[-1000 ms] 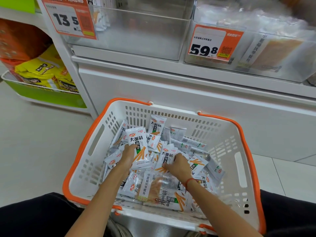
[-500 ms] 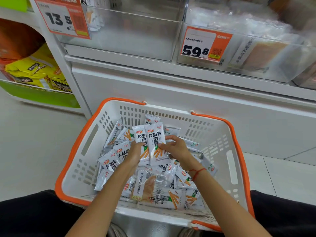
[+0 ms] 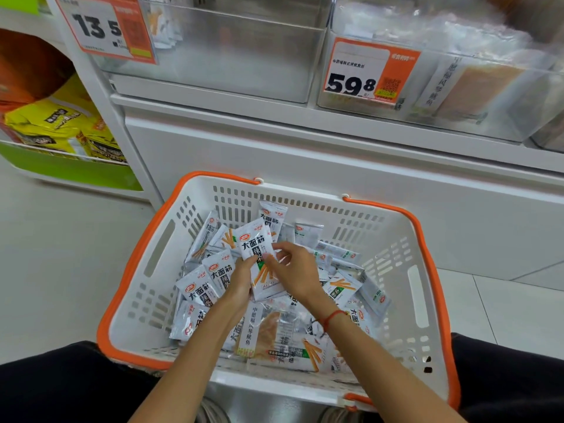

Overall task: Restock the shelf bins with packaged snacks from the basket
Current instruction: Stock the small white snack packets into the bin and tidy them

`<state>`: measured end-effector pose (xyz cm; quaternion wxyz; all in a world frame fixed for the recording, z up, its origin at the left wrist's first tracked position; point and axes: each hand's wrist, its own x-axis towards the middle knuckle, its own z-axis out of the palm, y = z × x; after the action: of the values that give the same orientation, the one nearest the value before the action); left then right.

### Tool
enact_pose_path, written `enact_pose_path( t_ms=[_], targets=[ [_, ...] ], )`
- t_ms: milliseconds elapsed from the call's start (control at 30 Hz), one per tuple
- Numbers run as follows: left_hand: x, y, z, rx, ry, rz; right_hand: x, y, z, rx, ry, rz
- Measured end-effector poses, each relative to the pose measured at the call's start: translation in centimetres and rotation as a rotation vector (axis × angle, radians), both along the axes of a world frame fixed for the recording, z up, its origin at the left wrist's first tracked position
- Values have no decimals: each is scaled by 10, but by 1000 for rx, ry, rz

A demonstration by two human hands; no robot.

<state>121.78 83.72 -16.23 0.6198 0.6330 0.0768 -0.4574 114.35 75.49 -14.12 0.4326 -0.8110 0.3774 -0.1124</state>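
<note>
Head view: the left hand (image 3: 242, 274) and right hand (image 3: 294, 270) met over the middle of the white basket (image 3: 158, 270) with orange rim. Both pinched one upright snack packet (image 3: 259, 261), left fingers on its left edge, right fingers on its right. Loose packets (image 3: 210, 282) filled the basket. The clear shelf bin (image 3: 232, 56) stood far above, well apart.

Two orange-and-white price tags, one reading 13.5 (image 3: 103, 27) and one reading 59.8 (image 3: 370, 73), hang at the shelf front, while yellow bags (image 3: 58, 123) sit in a green-fronted tray (image 3: 70, 170) on the pale tiled floor (image 3: 55, 254).
</note>
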Motion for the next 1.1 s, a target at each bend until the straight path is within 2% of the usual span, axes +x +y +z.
enact_pose_path(
  t_ms=[100, 167, 233, 300, 400, 533, 700, 800, 933, 1100],
  targets=[
    [11, 6, 2, -20, -29, 24, -11, -23, -8, 25, 53, -99],
    [24, 9, 2, -39, -11, 102, -27, -41, -22, -42, 305, -48],
    [35, 11, 3, -49, -6, 162, -42, -42, -38, -73, 623, 125],
    [42, 14, 5, -63, 8, 212, -52, -32, -53, -100, 754, 238],
    [46, 16, 7, -106, 43, 270, -53, -28, -60, -145, 652, 198],
    [48, 18, 5, -96, 17, 249, -51, -48, -46, -23, 562, 109],
    [50, 20, 8, -43, -135, 136, -56, -72, -19, -59, 469, 171],
    [53, 17, 3, 31, -215, 61, -53, -80, 13, -15, 380, 316],
    [41, 5, 6, 85, -248, -112, -50, -90, 53, 82, 378, 481],
    [17, -7, 16, 77, -251, -334, -52, -89, 87, 356, 346, 597]
  ],
)
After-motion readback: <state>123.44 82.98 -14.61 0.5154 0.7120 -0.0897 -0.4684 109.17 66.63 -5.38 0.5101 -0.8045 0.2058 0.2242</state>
